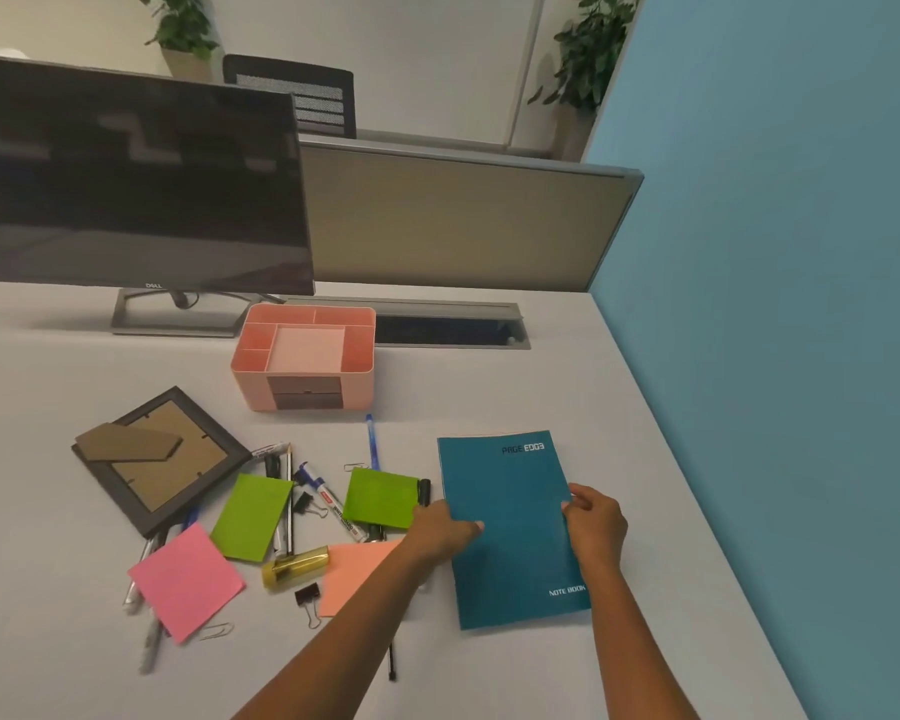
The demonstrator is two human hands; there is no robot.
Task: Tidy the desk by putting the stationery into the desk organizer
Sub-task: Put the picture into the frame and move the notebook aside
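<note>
A pink desk organizer (pixel 303 377) with empty top compartments stands mid-desk below the monitor. A teal notebook (pixel 510 491) lies flat to the right. My left hand (pixel 445 530) grips its left edge and my right hand (pixel 596 522) grips its right edge. Left of the notebook lie two green sticky pads (pixel 253 514) (pixel 380 498), a pink pad (pixel 185 582) and an orange pad (pixel 357 569). Markers (pixel 328 498), a blue pen (pixel 371 443), binder clips (pixel 307 597) and a yellow tube (pixel 294 566) are scattered among them.
A black picture frame (pixel 159 459) lies face down at the left. A dark monitor (pixel 136 174) stands at the back left, with a cable slot (pixel 448 330) behind the organizer. A blue wall (pixel 775 356) borders the desk on the right.
</note>
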